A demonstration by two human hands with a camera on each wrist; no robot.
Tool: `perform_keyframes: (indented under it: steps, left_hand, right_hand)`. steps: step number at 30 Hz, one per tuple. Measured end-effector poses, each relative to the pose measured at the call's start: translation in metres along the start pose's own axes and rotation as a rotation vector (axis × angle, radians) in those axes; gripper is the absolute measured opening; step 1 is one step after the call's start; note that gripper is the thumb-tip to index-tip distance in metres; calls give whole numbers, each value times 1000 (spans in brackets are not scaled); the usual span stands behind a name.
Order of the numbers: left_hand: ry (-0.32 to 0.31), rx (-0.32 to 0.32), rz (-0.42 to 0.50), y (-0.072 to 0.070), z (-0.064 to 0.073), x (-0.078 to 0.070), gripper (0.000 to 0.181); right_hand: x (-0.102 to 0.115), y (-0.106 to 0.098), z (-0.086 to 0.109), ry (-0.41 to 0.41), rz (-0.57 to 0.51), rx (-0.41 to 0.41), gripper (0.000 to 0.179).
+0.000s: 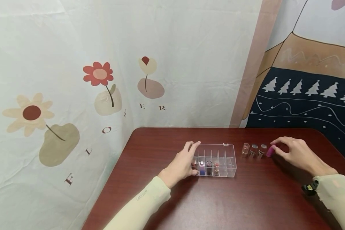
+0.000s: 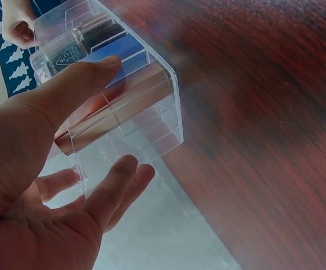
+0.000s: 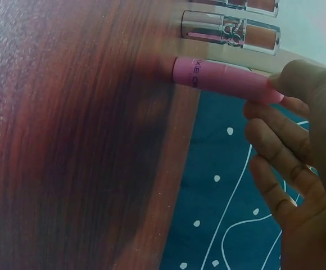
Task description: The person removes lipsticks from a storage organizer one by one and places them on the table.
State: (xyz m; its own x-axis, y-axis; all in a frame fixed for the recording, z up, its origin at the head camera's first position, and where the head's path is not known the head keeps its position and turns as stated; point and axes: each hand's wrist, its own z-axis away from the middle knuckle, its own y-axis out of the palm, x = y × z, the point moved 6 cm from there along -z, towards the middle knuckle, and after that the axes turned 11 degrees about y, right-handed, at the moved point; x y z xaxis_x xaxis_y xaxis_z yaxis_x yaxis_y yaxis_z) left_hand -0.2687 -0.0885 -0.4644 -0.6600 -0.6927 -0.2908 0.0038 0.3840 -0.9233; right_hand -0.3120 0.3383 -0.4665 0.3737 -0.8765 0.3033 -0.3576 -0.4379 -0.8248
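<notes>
At its left end, a clear plastic divided box is gripped by my left hand, thumb along the front and fingers toward the back. In its front row stand several lipsticks: a blue-and-purple tube, a dark one and a red-and-clear one. A rose-gold tube shows close to my thumb in the left wrist view. To the right, my right hand pinches the top of a pink lipstick tube between thumb and fingers. The tube stands almost upright, tilted slightly.
Left of the pink tube stand three clear-cased lipsticks in a row: one at the left, a middle one and a right one. All stand on a dark red wooden table. Printed cloth hangs behind it.
</notes>
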Motion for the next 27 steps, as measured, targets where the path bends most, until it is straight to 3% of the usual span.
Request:
perform_keyframes:
  steps: [16, 22, 27]
  left_hand:
    - [5, -4, 2, 0, -1, 0, 122]
    - [64, -54, 23, 9, 0, 12, 128]
    - [63, -53, 19, 10, 0, 11, 126]
  right_hand:
    - [0, 0, -2, -2, -4, 19, 27]
    - [-1, -1, -3, 17, 7, 36, 31]
    - [1, -3, -3, 51, 14, 55, 35]
